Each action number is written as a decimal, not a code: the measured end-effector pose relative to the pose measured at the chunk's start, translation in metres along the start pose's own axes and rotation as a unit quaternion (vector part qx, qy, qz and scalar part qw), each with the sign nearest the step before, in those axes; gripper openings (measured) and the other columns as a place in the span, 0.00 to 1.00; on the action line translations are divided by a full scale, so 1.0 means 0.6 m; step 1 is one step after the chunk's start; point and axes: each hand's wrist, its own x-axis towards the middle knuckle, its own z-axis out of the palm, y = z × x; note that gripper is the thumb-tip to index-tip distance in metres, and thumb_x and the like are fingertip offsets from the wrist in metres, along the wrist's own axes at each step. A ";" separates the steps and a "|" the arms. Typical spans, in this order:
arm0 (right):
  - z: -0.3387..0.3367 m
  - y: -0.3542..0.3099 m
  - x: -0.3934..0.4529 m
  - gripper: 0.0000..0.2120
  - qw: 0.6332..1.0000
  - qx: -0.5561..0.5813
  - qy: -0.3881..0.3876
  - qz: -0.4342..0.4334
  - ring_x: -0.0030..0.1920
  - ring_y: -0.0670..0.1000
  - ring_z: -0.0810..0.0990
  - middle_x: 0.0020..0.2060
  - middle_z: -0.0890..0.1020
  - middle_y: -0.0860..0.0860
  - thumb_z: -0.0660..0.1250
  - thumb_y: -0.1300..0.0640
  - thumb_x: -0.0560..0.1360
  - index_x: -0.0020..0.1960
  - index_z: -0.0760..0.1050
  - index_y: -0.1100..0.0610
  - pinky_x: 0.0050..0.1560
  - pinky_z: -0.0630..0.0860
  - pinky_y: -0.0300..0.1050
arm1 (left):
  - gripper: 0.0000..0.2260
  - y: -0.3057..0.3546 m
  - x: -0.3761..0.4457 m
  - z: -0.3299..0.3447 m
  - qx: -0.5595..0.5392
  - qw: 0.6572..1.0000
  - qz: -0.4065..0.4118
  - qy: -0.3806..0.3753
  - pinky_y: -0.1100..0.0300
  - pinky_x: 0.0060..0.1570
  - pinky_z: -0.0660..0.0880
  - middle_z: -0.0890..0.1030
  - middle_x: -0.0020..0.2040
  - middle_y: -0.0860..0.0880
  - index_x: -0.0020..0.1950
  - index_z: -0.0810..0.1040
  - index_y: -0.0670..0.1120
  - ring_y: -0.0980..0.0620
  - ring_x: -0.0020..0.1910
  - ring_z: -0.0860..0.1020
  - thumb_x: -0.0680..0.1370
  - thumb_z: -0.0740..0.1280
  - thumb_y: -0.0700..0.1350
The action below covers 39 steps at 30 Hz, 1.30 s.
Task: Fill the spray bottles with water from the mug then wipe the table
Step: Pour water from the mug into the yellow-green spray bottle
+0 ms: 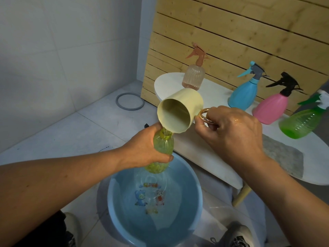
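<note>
My left hand [142, 148] grips a yellow-green bottle [162, 146] with its cap off, held over a blue basin [192, 184] of water. My right hand [229, 131] holds the cream mug [179, 111] by its gold ring handle and tilts it so its lip touches the bottle's open neck; water runs in and some spills down into the basin. On the white table [204, 147] stand a peach spray bottle [194, 75], a blue one [244, 91], a pink one [272, 107] and a green one [302, 122]. A grey cloth [283, 155] lies on the table.
A wooden slat panel [231, 32] rises behind the table. A grey ring [129, 101] lies on the tiled floor near the white wall. My shoes [236, 236] flank the basin, and a table leg [243, 195] slants down beside it.
</note>
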 end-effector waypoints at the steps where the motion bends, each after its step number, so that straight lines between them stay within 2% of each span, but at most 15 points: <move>1: 0.000 0.000 0.000 0.19 1.000 -0.002 0.000 -0.002 0.29 0.50 0.66 0.27 0.67 0.46 0.62 0.44 0.80 0.34 0.64 0.49 0.31 0.60 0.43 | 0.28 0.000 0.000 0.000 0.000 1.000 0.000 0.000 0.65 0.45 0.79 0.81 0.51 0.61 0.59 0.74 0.62 0.61 0.51 0.81 0.65 0.84 0.50; 5: 0.001 0.002 0.000 0.19 1.000 -0.002 0.004 -0.014 0.30 0.50 0.67 0.28 0.67 0.46 0.64 0.45 0.80 0.34 0.64 0.49 0.32 0.60 0.43 | 0.28 0.000 -0.001 0.001 -0.002 1.000 0.001 -0.002 0.64 0.46 0.80 0.82 0.51 0.60 0.59 0.74 0.62 0.60 0.51 0.82 0.65 0.84 0.49; 11: 0.003 0.003 0.000 0.18 1.000 -0.010 0.003 -0.027 0.31 0.51 0.70 0.29 0.69 0.46 0.62 0.43 0.81 0.35 0.65 0.49 0.30 0.67 0.46 | 0.28 0.000 -0.001 0.002 0.001 1.000 0.001 -0.003 0.62 0.48 0.81 0.82 0.51 0.61 0.59 0.74 0.62 0.60 0.51 0.82 0.65 0.84 0.50; 14: 0.002 0.003 -0.001 0.18 0.999 -0.014 0.006 -0.041 0.31 0.51 0.70 0.30 0.69 0.46 0.61 0.43 0.82 0.36 0.64 0.49 0.30 0.66 0.45 | 0.27 0.001 -0.002 0.002 0.002 1.000 0.002 -0.002 0.64 0.46 0.80 0.82 0.50 0.61 0.57 0.74 0.62 0.61 0.50 0.82 0.65 0.84 0.50; 18: 0.001 0.003 -0.001 0.18 0.999 -0.019 0.008 -0.048 0.31 0.51 0.70 0.30 0.69 0.46 0.61 0.43 0.82 0.37 0.64 0.49 0.30 0.65 0.44 | 0.27 0.002 -0.002 0.002 0.003 1.000 0.001 -0.001 0.61 0.48 0.82 0.82 0.51 0.59 0.58 0.75 0.61 0.59 0.51 0.82 0.65 0.84 0.50; 24: -0.004 0.001 -0.002 0.16 0.997 -0.018 0.029 -0.062 0.31 0.50 0.69 0.32 0.67 0.45 0.63 0.45 0.82 0.39 0.63 0.48 0.33 0.59 0.42 | 0.27 0.004 -0.003 0.002 0.003 1.000 0.004 -0.001 0.62 0.47 0.81 0.82 0.51 0.59 0.58 0.75 0.62 0.60 0.50 0.82 0.66 0.84 0.49; 29: -0.006 0.000 -0.003 0.16 0.996 -0.023 0.039 -0.073 0.31 0.49 0.67 0.31 0.68 0.46 0.62 0.46 0.82 0.39 0.63 0.48 0.34 0.58 0.42 | 0.27 0.003 -0.002 0.003 0.002 1.000 0.001 -0.003 0.64 0.46 0.80 0.82 0.51 0.59 0.58 0.75 0.61 0.61 0.51 0.82 0.66 0.84 0.50; 35: -0.003 0.005 -0.007 0.18 0.993 -0.027 0.061 -0.093 0.32 0.50 0.66 0.30 0.73 0.51 0.62 0.47 0.82 0.37 0.73 0.53 0.34 0.59 0.43 | 0.27 0.002 0.000 0.005 0.006 1.000 -0.004 -0.003 0.63 0.47 0.80 0.82 0.51 0.59 0.58 0.74 0.61 0.61 0.50 0.82 0.66 0.84 0.50; 39: -0.003 0.006 -0.006 0.18 0.988 -0.043 0.087 -0.116 0.31 0.52 0.65 0.29 0.72 0.53 0.64 0.48 0.82 0.36 0.74 0.55 0.32 0.60 0.45 | 0.26 0.000 0.000 0.006 0.007 1.000 -0.012 0.002 0.65 0.45 0.79 0.82 0.50 0.58 0.57 0.75 0.59 0.61 0.49 0.82 0.65 0.84 0.50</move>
